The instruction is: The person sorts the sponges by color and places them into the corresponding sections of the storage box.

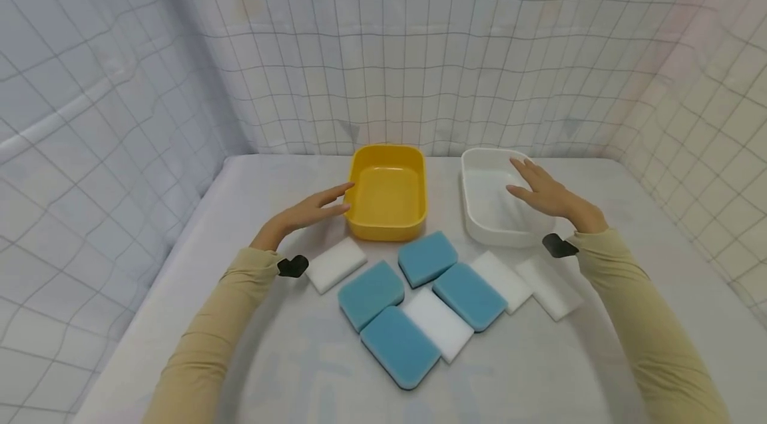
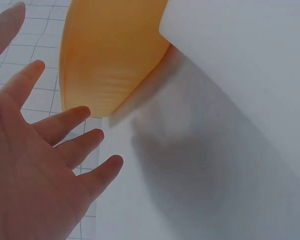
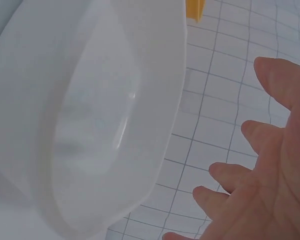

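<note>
My left hand, fingers spread, is at the left side of a yellow plastic tub. In the left wrist view the fingertips overlap the lower end of the tub, with nothing in the palm. Over the right part of a white plastic tub hovers my right hand, its fingers extended and holding nothing. The right wrist view shows this white tub beside the spread fingers. Inside, both tubs show bare floors. Both sleeves are tan, and a dark device sits at each wrist.
In front of the tubs lie several blue sponges with dark undersides, one of them nearest me. Several white sponge blocks lie among them, one by my left wrist and another by my right. Grid-patterned white curtains enclose the white table.
</note>
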A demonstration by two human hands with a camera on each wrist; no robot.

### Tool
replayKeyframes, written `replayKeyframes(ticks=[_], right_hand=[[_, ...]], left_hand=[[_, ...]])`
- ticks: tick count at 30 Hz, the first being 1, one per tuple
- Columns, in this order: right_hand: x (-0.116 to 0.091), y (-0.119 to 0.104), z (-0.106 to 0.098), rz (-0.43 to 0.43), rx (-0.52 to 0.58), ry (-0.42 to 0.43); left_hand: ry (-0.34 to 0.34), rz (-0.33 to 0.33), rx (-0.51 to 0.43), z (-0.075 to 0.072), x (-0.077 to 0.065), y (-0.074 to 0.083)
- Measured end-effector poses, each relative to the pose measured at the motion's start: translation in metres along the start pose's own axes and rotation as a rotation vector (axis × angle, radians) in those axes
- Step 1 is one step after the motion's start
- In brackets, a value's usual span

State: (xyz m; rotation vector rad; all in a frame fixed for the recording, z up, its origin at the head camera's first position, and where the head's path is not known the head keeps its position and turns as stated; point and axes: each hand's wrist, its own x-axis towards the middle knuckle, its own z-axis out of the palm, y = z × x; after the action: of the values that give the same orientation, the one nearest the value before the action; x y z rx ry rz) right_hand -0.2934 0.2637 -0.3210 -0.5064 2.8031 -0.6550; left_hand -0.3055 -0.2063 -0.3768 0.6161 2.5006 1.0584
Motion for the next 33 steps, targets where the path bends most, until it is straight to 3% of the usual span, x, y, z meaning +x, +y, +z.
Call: replayKeyframes(ticks=[6,13,24,29,33], right_hand=[[-0.016,0.002,-0.001,-0.028,0.021,0.014],[-0.056,0.0,0.0,-0.087,0.09,0.083],[-0.087,-0.006,0.03,-0.181,0.105,0.163],[-0.097,-0.001,0.044,-0.19,0.12,0.17],[-0.108,0.003,0.056,-0.173,0.134,0.2]], left_hand=[[-0.01,0.031,-0.015,0.004,0.003,-0.007],[-0.034,0.039,-0.019,0.007,0.01,-0.011],[-0.029,0.076,-0.05,0.008,0.01,-0.016],[-0.019,0.052,-0.061,0.01,0.006,-0.019],[-0.032,0.07,-0.083,0.011,0.012,-0.016]])
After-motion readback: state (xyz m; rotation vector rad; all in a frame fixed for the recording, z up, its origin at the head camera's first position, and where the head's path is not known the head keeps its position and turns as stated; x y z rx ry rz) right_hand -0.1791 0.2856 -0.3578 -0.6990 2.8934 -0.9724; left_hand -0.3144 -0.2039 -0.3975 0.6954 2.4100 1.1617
